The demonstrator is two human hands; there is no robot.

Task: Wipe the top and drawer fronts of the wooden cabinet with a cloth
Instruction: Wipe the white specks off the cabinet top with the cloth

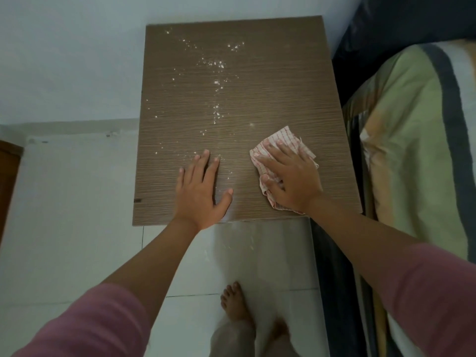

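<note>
The brown wooden cabinet top (270,81) fills the middle of the head view, seen from above. White powder specks (216,73) are scattered down its centre and far half. My right hand (291,176) lies flat on a white cloth with red stripes (286,139) at the near right part of the top, pressing it onto the wood. My left hand (201,191) rests palm down with fingers spread on the bare wood near the front edge, left of the cloth. The drawer fronts are hidden below the top.
A bed with a striped green, yellow and grey cover (412,150) stands close against the cabinet's right side. A pale wall (64,60) is behind and to the left. White floor tiles (77,240) lie below, with my bare foot (234,302) in front of the cabinet.
</note>
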